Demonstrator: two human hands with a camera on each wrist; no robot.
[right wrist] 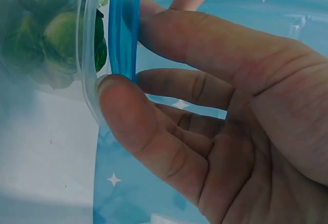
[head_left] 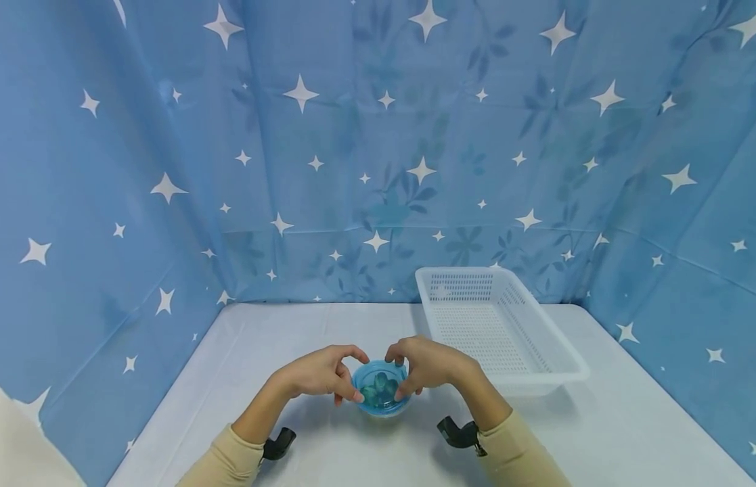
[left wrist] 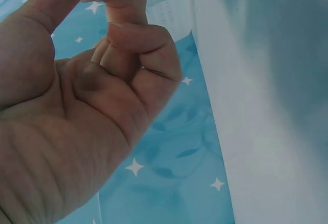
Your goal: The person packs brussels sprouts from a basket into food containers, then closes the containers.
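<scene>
A round blue see-through lid (head_left: pixel 367 373) lies over a clear plastic container (right wrist: pixel 88 49) on the table, in front of the person. Inside the container are several green leafy vegetables (right wrist: pixel 61 37), like Brussels sprouts. My left hand (head_left: pixel 319 370) holds the lid's left edge between thumb and curled fingers; in the left wrist view its fingertips run out of the top. On the opposite edge my right hand (head_left: pixel 432 365) grips the lid. In the right wrist view a narrow gap shows between lid and container rim, with one fingertip (right wrist: pixel 125 106) right at it.
A white perforated plastic basket (head_left: pixel 563 362) stands behind and to the right of the container, close to the right hand. White cloth covers the table (head_left: pixel 268 338). A blue curtain (head_left: pixel 353 203) with white stars surrounds it at the back and sides.
</scene>
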